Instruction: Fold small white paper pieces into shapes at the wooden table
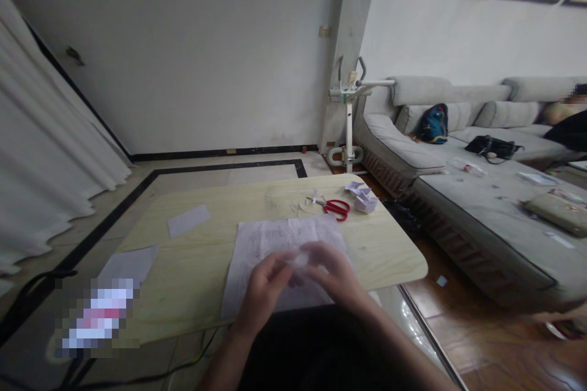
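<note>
Head view. Left hand (270, 278): fingers bent, closed on one side of a small whitish piece (300, 259). Right hand (328, 269): curled, fingertips on the other side of the same piece; blurred, so its shape and material cannot be told. Piece is held between both hands, above a large printed sheet (266, 238) on the pale wooden table (385, 250). Beyond the sheet, toward its far right corner: scissors (337, 209) with red handles, lying flat, blades pointing left, a few thin scraps (297, 208) by the blades. Right of the scissors, near the table's far right edge: crumpled or folded papers (364, 200). Left of the sheet, apart from it: a small blank-looking slip (189, 221), and nearer the left edge a larger paper (128, 266). Right of the table: grey sofa (458, 214) with a blue bag (434, 124) on it.
</note>
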`<state>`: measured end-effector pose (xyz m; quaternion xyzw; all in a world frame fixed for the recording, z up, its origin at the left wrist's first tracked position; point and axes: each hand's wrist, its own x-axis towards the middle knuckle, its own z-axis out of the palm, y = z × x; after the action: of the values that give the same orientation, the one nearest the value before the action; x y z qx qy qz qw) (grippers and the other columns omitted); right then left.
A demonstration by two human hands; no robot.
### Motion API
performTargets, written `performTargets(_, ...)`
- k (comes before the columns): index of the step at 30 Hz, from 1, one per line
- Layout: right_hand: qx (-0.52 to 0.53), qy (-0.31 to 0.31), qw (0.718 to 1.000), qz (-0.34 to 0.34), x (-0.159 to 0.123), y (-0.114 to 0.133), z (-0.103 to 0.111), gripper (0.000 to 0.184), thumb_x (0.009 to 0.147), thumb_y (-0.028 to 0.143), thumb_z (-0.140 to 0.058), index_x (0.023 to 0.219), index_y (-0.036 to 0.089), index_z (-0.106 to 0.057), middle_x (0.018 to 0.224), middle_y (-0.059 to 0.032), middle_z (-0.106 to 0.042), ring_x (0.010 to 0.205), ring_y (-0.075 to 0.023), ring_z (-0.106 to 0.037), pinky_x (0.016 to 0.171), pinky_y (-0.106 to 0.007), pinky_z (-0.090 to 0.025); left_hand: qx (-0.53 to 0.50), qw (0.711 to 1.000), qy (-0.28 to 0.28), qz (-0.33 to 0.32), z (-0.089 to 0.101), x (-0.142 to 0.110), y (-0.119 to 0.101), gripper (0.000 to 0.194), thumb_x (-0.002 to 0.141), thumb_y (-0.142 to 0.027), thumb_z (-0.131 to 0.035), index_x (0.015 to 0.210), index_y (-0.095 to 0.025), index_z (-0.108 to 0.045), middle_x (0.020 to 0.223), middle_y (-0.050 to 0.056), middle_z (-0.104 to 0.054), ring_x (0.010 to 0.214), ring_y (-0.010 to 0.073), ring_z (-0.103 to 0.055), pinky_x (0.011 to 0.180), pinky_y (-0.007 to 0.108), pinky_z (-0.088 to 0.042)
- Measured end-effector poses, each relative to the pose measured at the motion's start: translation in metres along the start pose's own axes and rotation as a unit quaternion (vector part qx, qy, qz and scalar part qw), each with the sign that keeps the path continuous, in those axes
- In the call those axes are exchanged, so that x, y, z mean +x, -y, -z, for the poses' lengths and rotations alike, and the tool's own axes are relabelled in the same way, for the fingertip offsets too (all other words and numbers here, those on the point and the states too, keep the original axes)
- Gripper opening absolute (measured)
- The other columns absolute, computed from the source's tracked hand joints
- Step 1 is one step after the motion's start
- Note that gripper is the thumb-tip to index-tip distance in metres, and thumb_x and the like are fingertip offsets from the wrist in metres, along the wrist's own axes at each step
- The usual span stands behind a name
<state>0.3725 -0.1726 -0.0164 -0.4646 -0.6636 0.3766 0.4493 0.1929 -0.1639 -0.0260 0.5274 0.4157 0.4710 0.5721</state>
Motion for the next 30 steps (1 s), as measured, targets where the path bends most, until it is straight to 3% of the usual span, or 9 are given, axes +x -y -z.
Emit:
performTargets(5, 0.019, -0.026, 0.999, -0.002, 0.000, -0.003, -0.003, 0.025, 0.082, 0.027, -0.069, 0.107, 0.021, -0.065, 0.085, -0.0019, -0.066, 0.080, -0.0180, -0.061, 0.071, -0.030, -0.049, -0.012, 1.000, -0.024, 0.013, -0.008, -0.002, -0.007, 0.017, 0.082, -0.031, -0.066, 0.092, -0.017, -0.068, 0.068, 0.001, -0.072, 0.062, 0.0154, -0.068, 0.061, 0.025, -0.054)
performTargets(16, 0.102, -0.020, 0.995, -0.005, 0.002, -0.008, -0.007, 0.028, 0.082, 0.018, -0.064, 0.109, 0.023, -0.062, 0.087, -0.0011, -0.061, 0.080, -0.0168, -0.058, 0.071, -0.029, -0.047, 0.049, 0.997, -0.056, -0.027, -0.011, 0.002, -0.002, 0.014, 0.082, -0.032, -0.066, 0.087, -0.019, -0.069, 0.066, -0.001, -0.070, 0.063, 0.0148, -0.067, 0.061, 0.023, -0.053)
performTargets(19, 0.129, -0.019, 0.991, -0.011, 0.003, -0.010, -0.009, 0.032, 0.080, 0.016, -0.064, 0.111, 0.024, -0.061, 0.083, 0.0005, -0.056, 0.077, -0.0155, -0.054, 0.068, -0.027, -0.044, 0.061, 0.996, -0.054, -0.045, -0.011, 0.001, 0.000, 0.014, 0.083, -0.031, -0.065, 0.088, -0.019, -0.069, 0.074, 0.000, -0.071, 0.067, 0.0157, -0.068, 0.064, 0.024, -0.055)
performTargets(25, 0.165, -0.021, 0.986, -0.021, 0.004, -0.010, -0.014, 0.040, 0.075, 0.010, -0.062, 0.112, 0.025, -0.059, 0.072, 0.0052, -0.046, 0.063, -0.0120, -0.044, 0.055, -0.023, -0.036, 0.108, 0.983, -0.091, -0.116, -0.011, 0.003, 0.011, 0.014, 0.084, -0.031, -0.063, 0.088, -0.020, -0.071, 0.104, 0.007, -0.070, 0.097, 0.0220, -0.067, 0.078, 0.030, -0.056)
performTargets(30, 0.142, -0.012, 0.990, -0.015, 0.002, -0.012, -0.014, 0.044, 0.075, 0.009, -0.062, 0.115, 0.025, -0.058, 0.074, 0.0045, -0.050, 0.066, -0.0123, -0.049, 0.059, -0.023, -0.041, 0.131, 0.976, -0.098, -0.145, -0.009, 0.004, 0.015, 0.015, 0.088, -0.031, -0.060, 0.088, -0.020, -0.070, 0.101, 0.006, -0.070, 0.095, 0.0205, -0.066, 0.082, 0.031, -0.055)
